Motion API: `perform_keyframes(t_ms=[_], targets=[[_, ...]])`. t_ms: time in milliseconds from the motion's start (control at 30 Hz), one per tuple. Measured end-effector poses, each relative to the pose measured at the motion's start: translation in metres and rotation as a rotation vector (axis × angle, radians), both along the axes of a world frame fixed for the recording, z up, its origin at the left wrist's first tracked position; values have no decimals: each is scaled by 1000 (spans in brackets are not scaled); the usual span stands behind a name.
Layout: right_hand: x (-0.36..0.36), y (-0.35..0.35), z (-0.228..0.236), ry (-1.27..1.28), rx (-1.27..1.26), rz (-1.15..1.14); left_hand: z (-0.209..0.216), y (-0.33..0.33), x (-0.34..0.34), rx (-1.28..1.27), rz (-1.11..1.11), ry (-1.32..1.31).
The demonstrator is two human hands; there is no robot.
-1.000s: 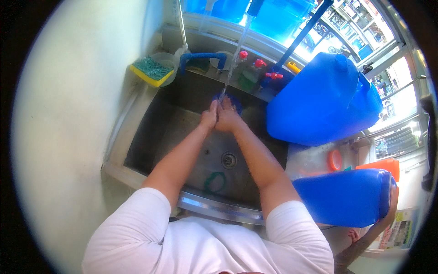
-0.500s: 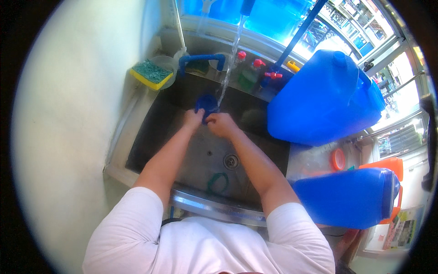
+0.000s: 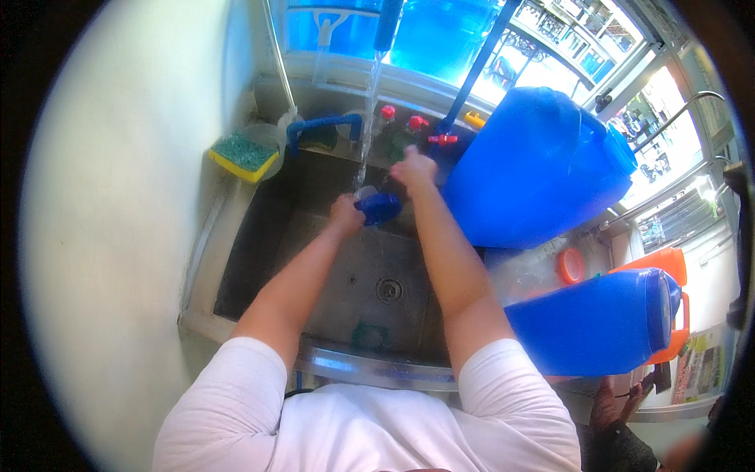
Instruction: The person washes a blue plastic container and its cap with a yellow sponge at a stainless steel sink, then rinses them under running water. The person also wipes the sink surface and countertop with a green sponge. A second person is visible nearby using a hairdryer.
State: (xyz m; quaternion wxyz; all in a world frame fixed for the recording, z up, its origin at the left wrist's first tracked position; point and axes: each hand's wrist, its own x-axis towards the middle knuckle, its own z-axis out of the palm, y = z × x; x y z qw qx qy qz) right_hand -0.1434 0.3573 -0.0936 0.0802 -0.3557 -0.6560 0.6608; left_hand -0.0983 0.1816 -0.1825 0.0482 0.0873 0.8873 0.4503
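My left hand (image 3: 346,214) grips a small dark blue lid-like piece (image 3: 381,208) over the sink (image 3: 330,263). Water (image 3: 366,118) pours from a blue spout (image 3: 388,27) and comes down beside that hand. My right hand (image 3: 414,170) is apart from the blue piece, raised toward the sink's back edge, with fingers partly extended and nothing visible in them. Just beyond it stand bottles with a red top (image 3: 388,112) and another red top (image 3: 418,123). A red valve handle (image 3: 443,140) is close by on a blue pipe.
A big blue jerrycan (image 3: 543,173) stands right of the sink, with another blue jerrycan (image 3: 586,326) nearer me and an orange ring (image 3: 570,266) between. Back left are a yellow-green sponge (image 3: 244,156) and a bent blue pipe (image 3: 324,126). A drain (image 3: 388,290) is in the sink floor.
My right hand has left the blue piece and moved up and right toward the red-topped bottles. My left hand keeps hold of the piece, which has turned. The view has shifted slightly.
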Motion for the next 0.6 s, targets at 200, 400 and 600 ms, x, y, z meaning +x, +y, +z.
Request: perform_keyframes(t_ms=[200, 400, 600], targets=[[-25, 35, 28, 265, -481, -346, -3, -2, 18, -75, -103, 5], [-39, 34, 23, 449, -805, -378, -20, -40, 45, -186, -224, 52], [32, 16, 15, 262, -521, 202, -12, -90, 70, -299, -293, 88]])
